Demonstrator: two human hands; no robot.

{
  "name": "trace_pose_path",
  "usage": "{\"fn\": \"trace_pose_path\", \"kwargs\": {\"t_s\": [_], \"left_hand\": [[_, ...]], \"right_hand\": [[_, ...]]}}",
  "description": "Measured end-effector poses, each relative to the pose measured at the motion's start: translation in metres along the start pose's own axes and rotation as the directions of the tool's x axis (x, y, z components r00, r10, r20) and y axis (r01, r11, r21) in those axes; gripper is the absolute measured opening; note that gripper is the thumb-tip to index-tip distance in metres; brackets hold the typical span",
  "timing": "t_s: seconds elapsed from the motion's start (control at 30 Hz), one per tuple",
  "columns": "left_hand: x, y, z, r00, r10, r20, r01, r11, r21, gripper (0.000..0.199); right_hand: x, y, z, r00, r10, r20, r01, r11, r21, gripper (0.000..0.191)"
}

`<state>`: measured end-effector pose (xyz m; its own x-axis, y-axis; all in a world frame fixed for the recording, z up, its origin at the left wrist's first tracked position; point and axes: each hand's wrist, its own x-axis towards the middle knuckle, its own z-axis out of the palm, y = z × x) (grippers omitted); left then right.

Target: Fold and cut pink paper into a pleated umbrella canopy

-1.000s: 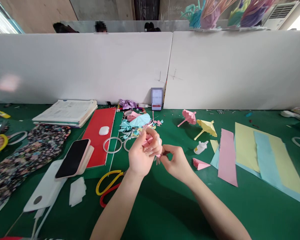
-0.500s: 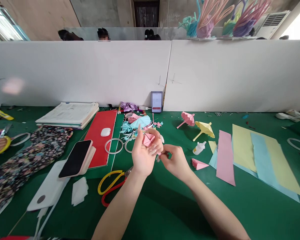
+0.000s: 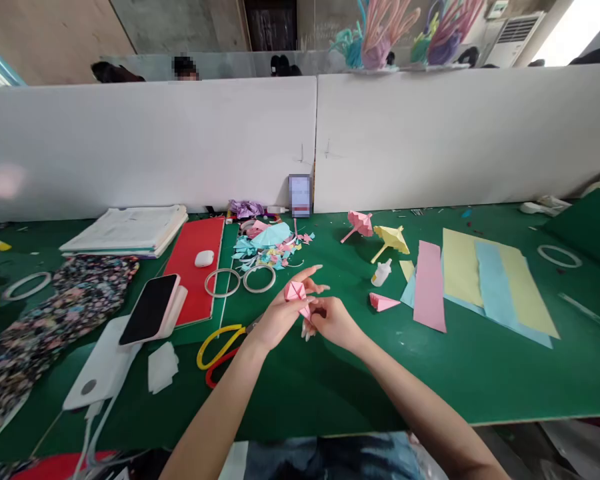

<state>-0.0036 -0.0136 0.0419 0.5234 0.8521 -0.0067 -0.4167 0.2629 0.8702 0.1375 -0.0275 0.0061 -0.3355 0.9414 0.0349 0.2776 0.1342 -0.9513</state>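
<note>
My left hand and my right hand meet over the green table, both pinching a small folded pink paper piece. The left index finger points out to the right above it. A folded pink paper cone lies just right of my hands. Yellow and red scissors lie to the left of my left wrist.
Pink and yellow paper umbrellas, a small glue bottle and sheets of coloured paper lie right. Paper scraps, tape rings, a phone, a red folder lie left. White divider boards stand behind.
The view has pulled back and tilted down, showing the table's near edge. My hands have lowered toward the table, still holding the pink paper piece between them.
</note>
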Motion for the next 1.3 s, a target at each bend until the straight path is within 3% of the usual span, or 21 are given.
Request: {"fn": "trace_pose_path", "kwargs": {"t_s": [0.1, 0.2, 0.33, 0.43, 0.6, 0.77, 0.9, 1.03, 1.3], "left_hand": [[-0.001, -0.017, -0.016, 0.993, -0.115, -0.025, 0.118, 0.983, 0.14, 0.058], [0.003, -0.027, -0.027, 0.987, -0.139, -0.077, 0.147, 0.983, 0.106, 0.069], [0.007, -0.035, -0.031, 0.985, -0.16, -0.069, 0.175, 0.923, 0.344, 0.052], [0.004, -0.038, -0.028, 0.986, -0.157, -0.064, 0.169, 0.868, 0.467, 0.043], [0.0, -0.037, -0.026, 0.996, -0.085, 0.027, 0.05, 0.778, 0.627, 0.042], [-0.004, -0.041, -0.032, 0.984, -0.177, 0.026, 0.139, 0.843, 0.519, 0.048], [-0.009, -0.051, -0.035, 0.987, -0.159, -0.026, 0.158, 0.921, 0.356, 0.047], [-0.008, -0.057, -0.038, 0.983, -0.186, 0.001, 0.182, 0.964, 0.193, 0.047], [-0.003, -0.059, -0.037, 0.977, -0.18, -0.11, 0.199, 0.962, 0.187, 0.045]], "right_hand": [[-0.002, 0.024, 0.013, 0.997, 0.083, -0.012, -0.082, 0.996, 0.038, 0.024], [-0.002, 0.033, 0.014, 0.991, 0.112, -0.072, -0.11, 0.994, 0.023, 0.023], [-0.004, 0.03, 0.009, 0.98, 0.093, -0.178, -0.103, 0.993, -0.049, 0.025], [-0.005, 0.028, 0.01, 0.97, 0.077, -0.23, -0.106, 0.988, -0.115, 0.025], [-0.005, 0.031, 0.017, 0.973, 0.105, -0.204, -0.146, 0.969, -0.199, 0.025], [-0.007, 0.03, 0.016, 0.977, 0.113, -0.182, -0.163, 0.943, -0.291, 0.025], [-0.008, 0.028, 0.015, 0.983, 0.074, -0.171, -0.135, 0.914, -0.383, 0.024], [-0.008, 0.032, 0.011, 0.984, 0.03, -0.174, -0.11, 0.876, -0.47, 0.022], [-0.01, 0.037, 0.003, 0.992, -0.005, -0.129, -0.071, 0.811, -0.581, 0.021]]}}
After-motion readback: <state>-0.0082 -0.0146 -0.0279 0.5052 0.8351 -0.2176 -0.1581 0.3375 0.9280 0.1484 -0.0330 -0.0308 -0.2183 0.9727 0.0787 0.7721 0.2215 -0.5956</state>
